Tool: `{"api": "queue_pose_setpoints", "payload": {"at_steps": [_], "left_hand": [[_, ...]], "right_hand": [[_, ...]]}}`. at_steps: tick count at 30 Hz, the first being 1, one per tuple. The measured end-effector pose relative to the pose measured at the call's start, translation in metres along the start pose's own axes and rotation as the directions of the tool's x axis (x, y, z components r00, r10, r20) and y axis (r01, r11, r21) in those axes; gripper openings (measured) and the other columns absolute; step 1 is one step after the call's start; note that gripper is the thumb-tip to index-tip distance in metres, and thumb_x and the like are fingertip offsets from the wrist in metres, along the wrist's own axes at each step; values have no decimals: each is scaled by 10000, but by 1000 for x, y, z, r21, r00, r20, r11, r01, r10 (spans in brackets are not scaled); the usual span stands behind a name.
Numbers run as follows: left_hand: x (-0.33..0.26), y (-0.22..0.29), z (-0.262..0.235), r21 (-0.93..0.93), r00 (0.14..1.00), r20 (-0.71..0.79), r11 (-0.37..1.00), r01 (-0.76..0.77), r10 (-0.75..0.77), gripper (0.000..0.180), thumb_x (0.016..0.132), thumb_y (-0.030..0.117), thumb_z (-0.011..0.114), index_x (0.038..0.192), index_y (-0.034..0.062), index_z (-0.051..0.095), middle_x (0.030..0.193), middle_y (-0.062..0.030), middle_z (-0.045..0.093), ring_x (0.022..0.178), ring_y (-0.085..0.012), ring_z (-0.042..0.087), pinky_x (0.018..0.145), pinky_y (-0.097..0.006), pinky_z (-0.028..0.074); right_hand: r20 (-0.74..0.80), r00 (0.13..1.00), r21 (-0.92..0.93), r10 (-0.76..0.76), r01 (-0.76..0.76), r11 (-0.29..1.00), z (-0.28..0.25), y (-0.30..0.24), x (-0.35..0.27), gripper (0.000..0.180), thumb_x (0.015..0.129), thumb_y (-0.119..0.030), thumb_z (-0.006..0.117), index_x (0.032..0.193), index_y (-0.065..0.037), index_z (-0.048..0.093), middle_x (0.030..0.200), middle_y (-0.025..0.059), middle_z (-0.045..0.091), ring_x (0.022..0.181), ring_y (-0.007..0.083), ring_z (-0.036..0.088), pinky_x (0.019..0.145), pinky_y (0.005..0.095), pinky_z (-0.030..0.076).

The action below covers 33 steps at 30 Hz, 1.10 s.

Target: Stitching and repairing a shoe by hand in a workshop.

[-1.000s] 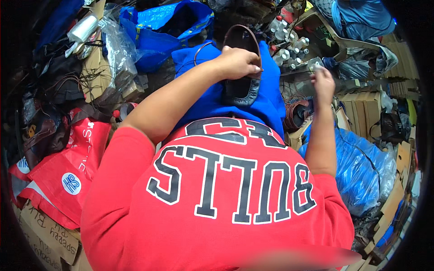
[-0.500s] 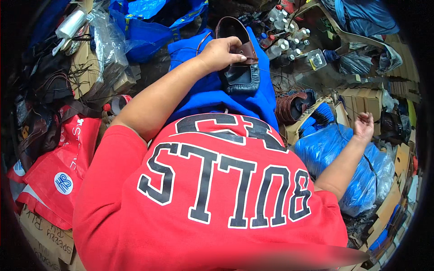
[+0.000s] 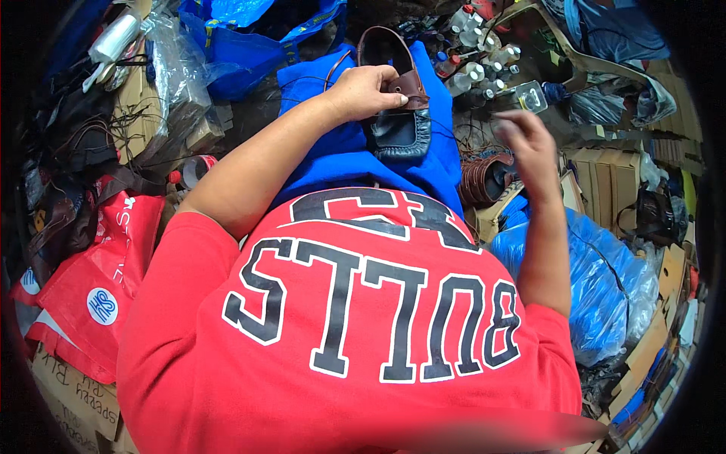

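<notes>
On your lap, over the blue cloth point(image 3: 333, 163), lies a dark leather shoe point(image 3: 397, 113), its long axis running straight away from you, toe end toward your body and heel opening pointing out to the clutter beyond. Your left hand point(image 3: 367, 91) is curled over the shoe's left side, thumb pressed on the brown leather collar, fingers wrapped round the edge; it has the shoe firmly in hold. Your right hand point(image 3: 529, 147) hangs in the air to the right of the shoe, clear of it, fingers loosely bent and blurred, so you cannot tell whether it pinches a thread or anything else. The shoe lies to the left of that hand and a little farther from your body; the left hand is the nearer one, already on it. Small white bottles point(image 3: 476, 64) stand past the shoe, a blue plastic bag point(image 3: 605, 280) by your right elbow, red bags point(image 3: 91, 280) on your left.
</notes>
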<state>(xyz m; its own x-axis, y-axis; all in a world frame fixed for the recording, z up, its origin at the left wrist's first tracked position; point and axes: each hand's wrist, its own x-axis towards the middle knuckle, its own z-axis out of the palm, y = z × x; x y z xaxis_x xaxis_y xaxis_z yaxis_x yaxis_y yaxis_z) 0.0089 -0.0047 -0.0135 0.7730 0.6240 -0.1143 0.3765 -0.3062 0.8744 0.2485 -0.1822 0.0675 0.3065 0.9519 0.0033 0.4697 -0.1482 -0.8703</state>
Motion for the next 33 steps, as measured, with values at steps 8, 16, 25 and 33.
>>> {"api": "queue_pose_setpoints", "payload": {"at_steps": [8,16,25,33], "left_hand": [[-2,-5,-1,56,998,-56,998,-23,26,265,793,238,713,896,18,605,742,-33,603,694,-102,543,633,-266,450],[-9,12,-9,-1,999,-51,1000,3,-3,273,768,251,741,873,28,622,757,-30,603,699,-105,544,634,-266,452],[18,8,-25,-72,897,244,929,-362,369,343,725,162,640,1062,103,672,1302,-118,471,1247,-265,396,1064,-369,291],[55,14,-22,-288,851,483,955,-70,208,327,777,19,666,1102,49,657,884,-12,680,814,-58,596,778,-214,482]], "right_hand": [[221,960,-331,-173,240,912,65,-22,35,137,766,-95,700,902,-94,718,759,74,572,695,205,593,640,305,474],[253,957,-386,-145,237,892,74,-17,42,135,767,-153,695,898,-127,714,755,99,565,691,254,589,634,337,474],[454,874,-561,-176,433,705,64,-29,58,155,765,-139,684,912,-99,708,814,138,625,729,269,615,677,336,494],[418,881,-190,220,-152,970,53,-17,60,179,760,-73,730,921,-6,688,790,8,639,726,74,572,670,242,475]]}}
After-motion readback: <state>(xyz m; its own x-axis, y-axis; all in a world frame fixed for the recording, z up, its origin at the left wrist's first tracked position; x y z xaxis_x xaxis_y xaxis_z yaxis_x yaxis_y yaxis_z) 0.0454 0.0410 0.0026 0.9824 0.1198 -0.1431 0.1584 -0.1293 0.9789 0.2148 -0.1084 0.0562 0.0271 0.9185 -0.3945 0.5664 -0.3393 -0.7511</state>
